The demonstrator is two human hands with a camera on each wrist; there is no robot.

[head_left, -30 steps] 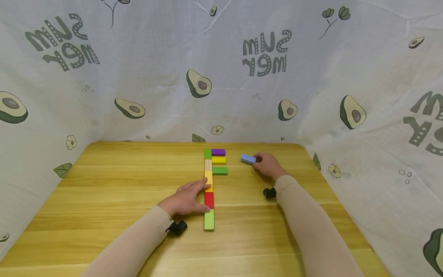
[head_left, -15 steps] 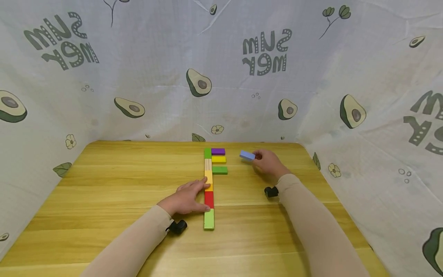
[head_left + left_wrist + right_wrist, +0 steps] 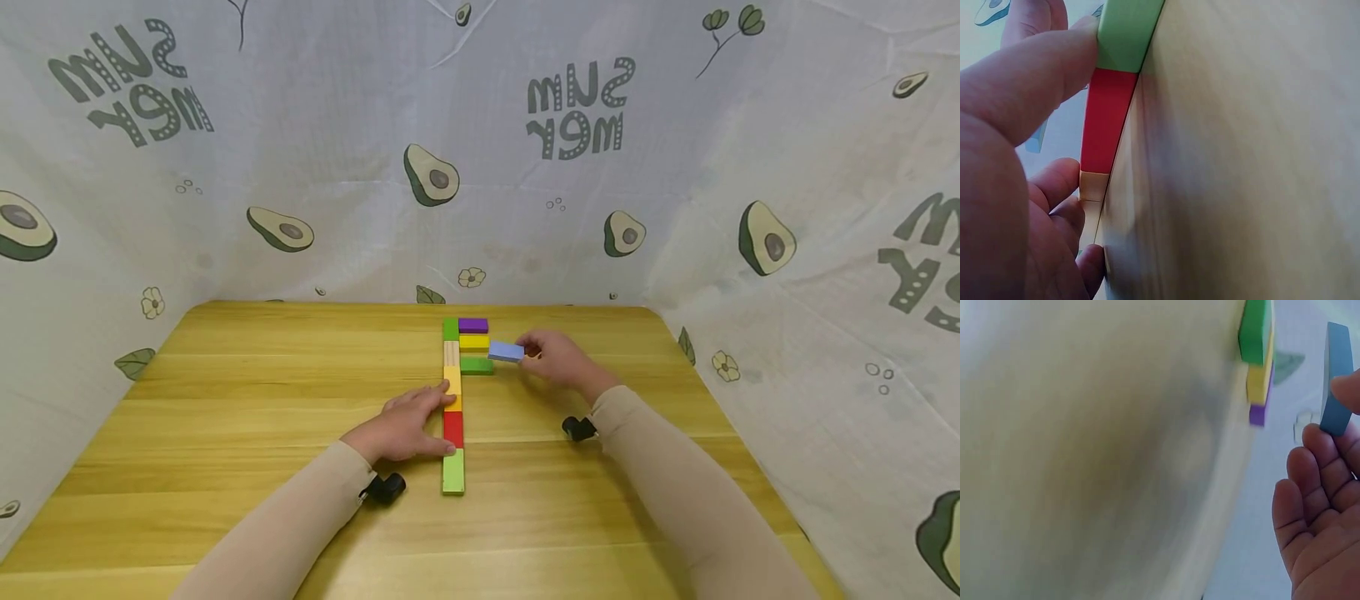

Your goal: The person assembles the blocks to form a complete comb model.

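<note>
My right hand [image 3: 561, 360] pinches one end of a blue block [image 3: 506, 352] between thumb and fingers. In the right wrist view the blue block [image 3: 1337, 378] is raised off the table. My left hand [image 3: 405, 425] rests against a straight column of flat blocks, its fingertips on the orange block [image 3: 453, 402] and its thumb by the seam of the red block [image 3: 453, 429] and the light green block [image 3: 453, 472]. Rightward from the column's far part stick out a purple block [image 3: 473, 326], a yellow block [image 3: 474, 342] and a green block [image 3: 477, 367].
Beyond the orange block the column continues with a plain wood block [image 3: 452, 353] and a green end block [image 3: 451, 329]. A wooden table [image 3: 262, 417] lies under everything. White patterned cloth [image 3: 345, 125] hangs along the back and sides.
My right hand has carried the blue block leftward, from apart at the right to beside the yellow and green blocks. My left hand stays in place on the column.
</note>
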